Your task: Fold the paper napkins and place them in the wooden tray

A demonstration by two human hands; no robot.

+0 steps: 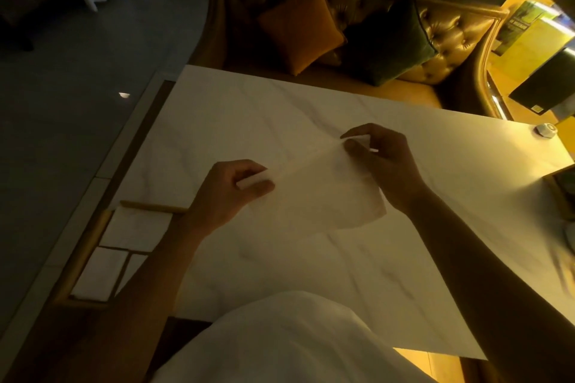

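Observation:
A thin white paper napkin (323,196) is held stretched in the air above the white table (311,283). My left hand (230,193) pinches its left corner between thumb and fingers. My right hand (382,162) pinches the far right corner, and the loose lower part hangs down towards the table. The wooden tray (90,242) sits at the table's left edge, partly under my left forearm. It holds folded white napkins (137,228) in its compartments.
A tufted sofa (448,37) with an orange cushion (300,25) and a dark green cushion (395,40) stands beyond the table's far edge. A small round white object (545,129) sits at the far right corner. Another wooden item (563,186) pokes in at the right edge.

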